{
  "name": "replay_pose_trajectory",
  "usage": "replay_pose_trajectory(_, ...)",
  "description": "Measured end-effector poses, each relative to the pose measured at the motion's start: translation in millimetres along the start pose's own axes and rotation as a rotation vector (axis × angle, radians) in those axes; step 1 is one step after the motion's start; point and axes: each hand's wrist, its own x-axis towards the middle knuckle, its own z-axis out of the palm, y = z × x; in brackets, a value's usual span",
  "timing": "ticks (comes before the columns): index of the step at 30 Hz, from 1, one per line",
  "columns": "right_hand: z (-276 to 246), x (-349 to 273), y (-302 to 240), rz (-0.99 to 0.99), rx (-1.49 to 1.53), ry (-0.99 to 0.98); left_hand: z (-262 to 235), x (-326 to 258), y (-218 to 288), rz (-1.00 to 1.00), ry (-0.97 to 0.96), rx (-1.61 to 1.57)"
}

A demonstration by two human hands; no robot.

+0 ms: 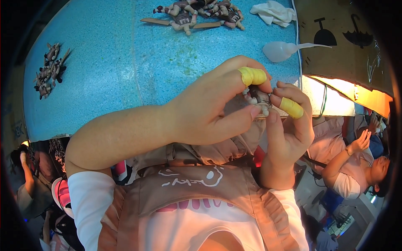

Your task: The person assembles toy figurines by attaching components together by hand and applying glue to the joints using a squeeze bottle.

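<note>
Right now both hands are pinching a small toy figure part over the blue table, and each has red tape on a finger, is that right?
Not quite: the tape is yellow, not red. The head view shows a yellow wrap on a finger of the left hand and another on the right hand. The rest holds: both hands pinch the small toy figure part over the blue table.

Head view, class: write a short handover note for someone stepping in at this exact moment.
Left hand: pinching a small toy figure, yellow tape on the forefinger.
Right hand: gripping the same figure from the other side, also taped.
On the blue table: one pile of figures at the far edge, a smaller pile far left, a white cloth.
Done or left: cannot tell; the held figure is mostly hidden.
</note>
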Motion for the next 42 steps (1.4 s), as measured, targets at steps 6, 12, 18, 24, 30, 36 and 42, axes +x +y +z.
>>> replay_pose_trajectory(6, -1, -1, -4, 0.160, 0.136, 0.002, 1, 2, 1, 0.030, -0.006, 0.025)
replay_pose_trajectory(12, 2, 0, -7, 0.171, 0.081, -0.035, 2, 1, 5, 0.018, 0.028, 0.125)
replay_pose_trajectory(18, 5, 2, -2, 0.268, 0.067, -0.002, 2, 2, 5, -0.057, 0.087, 0.163)
replay_pose_trajectory(24, 11, 2, 4, -0.051, -0.119, -0.079, -3, 10, 13, -0.760, 0.078, -0.591)
replay_pose_trajectory(30, 6, -2, 11, 0.151, 0.041, -0.081, -10, 8, 17, -0.721, -0.082, -0.600)
replay_pose_trajectory(36, -2, -2, 18, 0.098, 0.155, -0.137, -10, 8, 16, -0.673, -0.108, -0.443)
replay_pose_trajectory(42, 3, -1, 17, 0.105, 0.228, -0.128, -9, 6, 16, -0.672, -0.041, -0.527)
